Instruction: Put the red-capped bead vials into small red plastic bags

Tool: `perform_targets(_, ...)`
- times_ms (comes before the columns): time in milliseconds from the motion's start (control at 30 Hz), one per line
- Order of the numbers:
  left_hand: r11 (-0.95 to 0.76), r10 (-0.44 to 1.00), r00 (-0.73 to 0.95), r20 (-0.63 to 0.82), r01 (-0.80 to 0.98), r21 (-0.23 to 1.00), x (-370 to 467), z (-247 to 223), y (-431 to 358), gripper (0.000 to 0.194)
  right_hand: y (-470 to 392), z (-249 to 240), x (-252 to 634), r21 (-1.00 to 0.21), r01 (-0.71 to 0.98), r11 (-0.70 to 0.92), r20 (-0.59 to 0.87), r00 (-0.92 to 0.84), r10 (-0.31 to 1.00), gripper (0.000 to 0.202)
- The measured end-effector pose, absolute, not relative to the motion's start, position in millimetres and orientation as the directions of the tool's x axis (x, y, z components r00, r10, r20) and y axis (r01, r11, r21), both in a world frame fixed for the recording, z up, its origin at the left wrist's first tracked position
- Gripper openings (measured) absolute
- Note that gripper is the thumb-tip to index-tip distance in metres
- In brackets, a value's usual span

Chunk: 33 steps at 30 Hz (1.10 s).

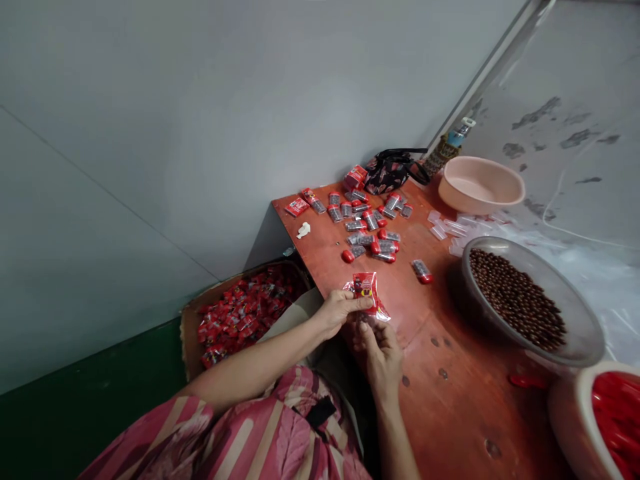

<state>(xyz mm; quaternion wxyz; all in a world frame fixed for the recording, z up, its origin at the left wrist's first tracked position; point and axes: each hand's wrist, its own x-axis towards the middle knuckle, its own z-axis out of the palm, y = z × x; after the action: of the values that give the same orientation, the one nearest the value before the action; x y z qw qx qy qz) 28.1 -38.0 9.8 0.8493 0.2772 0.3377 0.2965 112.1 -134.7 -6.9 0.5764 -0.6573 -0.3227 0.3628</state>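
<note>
Over the near left edge of the red table [450,413], my left hand [341,312] pinches a small red printed packet [366,285] with clear shiny edges. My right hand [383,350] is just below, its thumb and fingers closed at the packet's lower end. Part of the packet is hidden behind the fingers. Beyond the hands lie several clear tubes with red caps [370,220], filled with dark pieces. One such tube [423,271] lies apart, to the right of the packet.
A box of red packets [189,347] stands low on the left. On the right are a bowl of brown balls [587,333], a pink basin [483,203], clear empty tubes [455,228] and a tub of red pieces [575,407]. A dark floral bag [387,173] rests by the wall.
</note>
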Motion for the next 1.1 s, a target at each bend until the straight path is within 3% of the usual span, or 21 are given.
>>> perform_targets(133, 0.641, 0.670, 0.628, -0.396, -0.220, 0.736, 25, 14, -35, 0.032, -134, -8, 114, -0.948, -0.283, -0.144, -0.256, 0.417, 0.872, 0.025)
perform_targets(300, 0.632, 0.688, 0.580, -0.436, -0.184, 0.753, 27, 14, -37, 0.031, -134, -7, 114, -0.986, -0.075, -0.146, -0.163, 0.554, 0.816, 0.029)
perform_targets(467, 0.640, 0.691, 0.554, -0.465, -0.168, 0.750, 26, 15, -39, 0.032, -130, -13, 111, -0.947, -0.294, -0.131, -0.258, 0.449, 0.856, 0.023)
perform_targets(533, 0.647, 0.689, 0.553, -0.469, -0.176, 0.742, 26, 13, -39, 0.032, -130, -14, 111, -0.964, -0.233, -0.130, -0.231, 0.482, 0.845, 0.023)
perform_targets(667, 0.628, 0.732, 0.500, -0.463, -0.231, 0.743, 28, 6, -44, 0.033, -133, -14, 112, -0.988, 0.059, -0.142, -0.081, 0.585, 0.807, 0.029)
perform_targets(833, 0.615, 0.742, 0.508, -0.438, -0.255, 0.747, 29, 0, -53, 0.034, -130, -20, 111, -0.953, -0.273, -0.130, -0.253, 0.489, 0.835, 0.025)
perform_targets(900, 0.631, 0.723, 0.538, -0.433, -0.261, 0.730, 27, 1, -53, 0.034, -130, -22, 110, -0.942, -0.312, -0.122, -0.267, 0.481, 0.835, 0.025)
perform_targets(1100, 0.666, 0.724, 0.521, -0.452, -0.355, 0.657, 25, 3, -48, 0.035, -134, -15, 107, -0.980, 0.148, -0.136, -0.022, 0.597, 0.802, 0.029)
